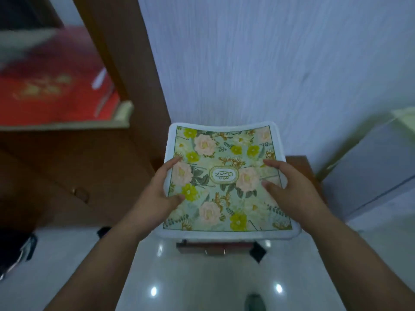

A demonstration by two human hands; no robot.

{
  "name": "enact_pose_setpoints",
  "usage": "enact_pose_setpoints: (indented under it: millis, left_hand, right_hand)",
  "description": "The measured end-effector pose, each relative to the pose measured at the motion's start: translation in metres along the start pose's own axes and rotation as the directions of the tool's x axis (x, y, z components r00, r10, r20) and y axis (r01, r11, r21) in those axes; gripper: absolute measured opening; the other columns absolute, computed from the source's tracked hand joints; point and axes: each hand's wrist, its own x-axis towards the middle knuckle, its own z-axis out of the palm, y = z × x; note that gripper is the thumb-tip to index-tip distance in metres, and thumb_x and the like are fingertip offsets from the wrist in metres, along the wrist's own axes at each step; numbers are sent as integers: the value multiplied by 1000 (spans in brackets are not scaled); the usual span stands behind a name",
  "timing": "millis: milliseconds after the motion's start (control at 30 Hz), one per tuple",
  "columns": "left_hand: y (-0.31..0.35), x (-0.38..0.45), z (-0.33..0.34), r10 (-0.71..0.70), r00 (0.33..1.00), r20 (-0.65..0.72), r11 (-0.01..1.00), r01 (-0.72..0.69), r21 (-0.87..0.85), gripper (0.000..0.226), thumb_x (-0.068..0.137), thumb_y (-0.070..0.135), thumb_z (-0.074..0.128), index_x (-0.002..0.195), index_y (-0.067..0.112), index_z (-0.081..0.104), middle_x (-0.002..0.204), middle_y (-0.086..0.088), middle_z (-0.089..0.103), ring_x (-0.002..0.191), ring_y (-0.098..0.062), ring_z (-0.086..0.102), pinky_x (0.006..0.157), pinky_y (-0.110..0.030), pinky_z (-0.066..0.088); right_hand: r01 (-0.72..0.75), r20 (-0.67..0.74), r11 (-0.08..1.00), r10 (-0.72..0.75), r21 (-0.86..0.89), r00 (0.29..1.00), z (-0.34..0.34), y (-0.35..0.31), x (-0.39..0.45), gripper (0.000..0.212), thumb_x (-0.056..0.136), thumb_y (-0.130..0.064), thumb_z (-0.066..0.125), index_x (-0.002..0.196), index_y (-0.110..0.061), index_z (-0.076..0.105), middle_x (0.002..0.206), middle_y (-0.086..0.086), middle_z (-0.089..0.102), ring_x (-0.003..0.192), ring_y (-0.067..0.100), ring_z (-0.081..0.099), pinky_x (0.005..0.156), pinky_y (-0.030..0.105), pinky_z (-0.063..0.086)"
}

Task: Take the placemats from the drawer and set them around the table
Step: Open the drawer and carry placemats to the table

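A stack of floral placemats (pixel 224 158) with white borders and a "GARDEN" label in the middle is held flat in front of me, above a small brown drawer unit (pixel 215 248). My left hand (pixel 157 194) grips the stack's left edge, thumb on top. On the right edge my right hand (pixel 289 187) grips the same stack, thumb and fingers over the printed face. How many mats are in the stack I cannot tell. The drawer's front with its metal handle shows just under the stack's near edge.
A brown wooden cabinet (pixel 74 176) stands at the left, with a red box (pixel 56 95) on its shelf. A white fridge-like appliance (pixel 370 176) is at the right. A pale wall (pixel 247 63) is ahead. The floor (pixel 202 283) is glossy white tile.
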Motion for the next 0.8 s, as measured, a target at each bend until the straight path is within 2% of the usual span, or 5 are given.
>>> enact_pose_setpoints:
  millis: [100, 300, 467, 600, 800]
  left_hand:
    - [76, -23, -18, 106, 994, -28, 994, -106, -7, 75, 89, -11, 64, 130, 52, 56, 132, 5, 64, 108, -18, 72, 88, -51, 61]
    - [173, -61, -26, 279, 957, -79, 958, -283, -51, 36, 98, 10, 63, 122, 38, 66, 133, 1, 63, 102, -18, 75, 73, -35, 64]
    - [198, -83, -13, 325, 927, -187, 943, -333, -9, 52, 94, 5, 67, 124, 48, 65, 133, 8, 63, 108, -14, 71, 76, -33, 64]
    - [212, -103, 1, 351, 894, -277, 935, -351, 52, 69, 91, 4, 71, 138, 52, 54, 131, 21, 57, 104, -5, 70, 71, -26, 63]
    - [223, -140, 15, 342, 839, -424, 932, -360, 40, 71, 78, 6, 83, 127, 53, 64, 133, 15, 61, 112, -15, 70, 81, -40, 64]
  right_hand:
    - [109, -67, 994, -109, 1, 992, -47, -58, -16, 42, 91, -31, 70, 127, -48, 57, 120, -23, 54, 113, 7, 56, 91, 31, 53]
    - [286, -157, 956, -272, 71, 949, -117, -125, -34, 41, 90, -33, 71, 119, -58, 59, 129, -23, 53, 117, 11, 59, 95, 43, 56]
    - [372, -134, 924, -358, 93, 924, -144, -142, -35, 39, 90, -30, 70, 117, -56, 59, 129, -22, 56, 116, 9, 59, 96, 44, 55]
    - [414, -4, 904, -416, 111, 909, -154, -158, -25, 43, 86, -39, 74, 122, -56, 57, 133, -17, 56, 118, 11, 58, 97, 43, 54]
    - [535, 58, 820, -556, 204, 829, -174, -176, -11, 43, 82, -34, 79, 117, -55, 62, 129, -26, 57, 118, 5, 58, 98, 44, 54]
